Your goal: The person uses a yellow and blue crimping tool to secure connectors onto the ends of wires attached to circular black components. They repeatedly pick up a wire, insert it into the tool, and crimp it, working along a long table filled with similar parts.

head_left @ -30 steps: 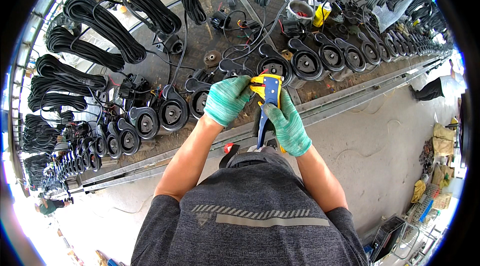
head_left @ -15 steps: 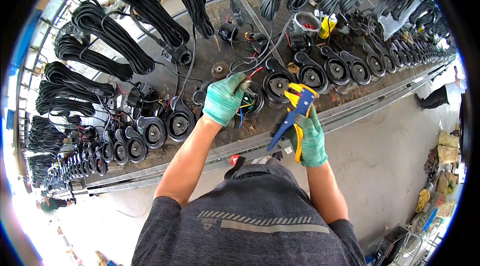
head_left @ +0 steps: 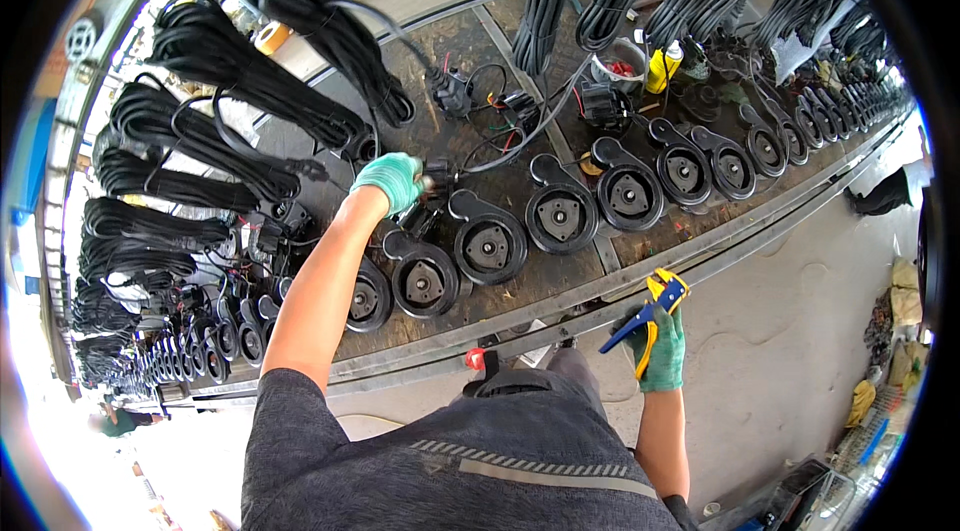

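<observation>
My left hand (head_left: 390, 183), in a green glove, reaches over the workbench with its fingers bent at a small black part (head_left: 438, 174). Blurred fingertips hide what exactly they grip. Just below it lies a dark block-like piece (head_left: 420, 221), beside a black round housing (head_left: 490, 246) with a grey disc in its centre. My right hand (head_left: 662, 356), gloved too, is closed round a blue and yellow wire stripper (head_left: 655, 316). It holds the tool off the bench's front edge, above the floor, and no wire shows in the jaws.
A long row of round black housings (head_left: 562, 218) curves along the bench's metal edge (head_left: 540, 323). Bundled black cables (head_left: 320, 26) lie across the back. Near the far middle stand a tub with red bits (head_left: 618, 66) and a yellow bottle (head_left: 664, 68).
My left hand has left the red wire and moved left to a black part. My right hand has drawn back and right, with the wire stripper still in it. The view has shifted.
</observation>
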Demonstrator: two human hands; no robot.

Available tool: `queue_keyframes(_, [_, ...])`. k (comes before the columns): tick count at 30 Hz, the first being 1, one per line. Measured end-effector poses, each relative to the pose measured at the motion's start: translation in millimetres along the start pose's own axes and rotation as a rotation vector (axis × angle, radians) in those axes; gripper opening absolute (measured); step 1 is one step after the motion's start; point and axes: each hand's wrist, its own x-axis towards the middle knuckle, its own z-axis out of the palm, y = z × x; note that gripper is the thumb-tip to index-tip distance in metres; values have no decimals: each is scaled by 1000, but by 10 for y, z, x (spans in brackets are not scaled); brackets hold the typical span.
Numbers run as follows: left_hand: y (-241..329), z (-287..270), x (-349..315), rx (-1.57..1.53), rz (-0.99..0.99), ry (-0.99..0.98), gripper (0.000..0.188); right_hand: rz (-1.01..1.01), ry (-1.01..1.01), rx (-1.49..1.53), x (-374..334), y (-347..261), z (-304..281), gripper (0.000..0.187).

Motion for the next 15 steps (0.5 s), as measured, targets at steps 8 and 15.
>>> queue_keyframes(8, [-502, 459, 1873, -668, -170, 517, 37, 73, 244, 14, -76, 118, -379, 43])
queue_keyframes(15, [-960, 1078, 3216, -752, -575, 594, 40, 100, 501, 81, -440, 424, -1203, 42])
